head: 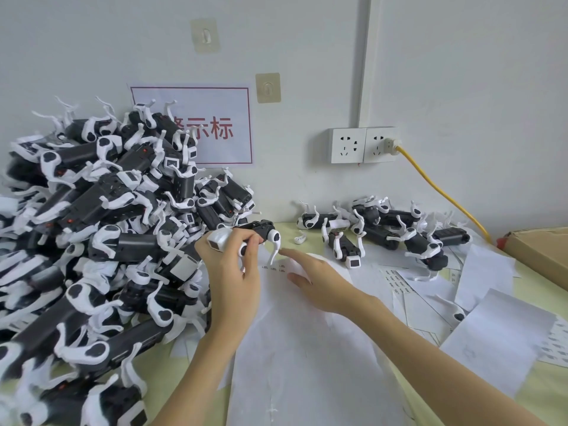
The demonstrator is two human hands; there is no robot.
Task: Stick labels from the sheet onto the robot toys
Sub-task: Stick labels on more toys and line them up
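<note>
My left hand (229, 272) grips a black-and-white robot dog toy (261, 230) and holds it above the table, its white legs hanging down. My right hand (313, 278) lies flat on the white label sheet (295, 348), index finger stretched toward the few small labels (273, 268) printed near the sheet's far end, just under the toy's leg. A big heap of the same robot toys (92, 226) fills the left side. A smaller group of toys (384, 232) lies at the back right.
Loose white backing sheets (491, 330) and label sheets (396, 281) are scattered on the right. A cardboard box (544, 250) sits at the far right edge. Wall sockets (362, 145) with a yellow cable (445, 192) are behind. A loose white toy leg (298, 239) lies on the table.
</note>
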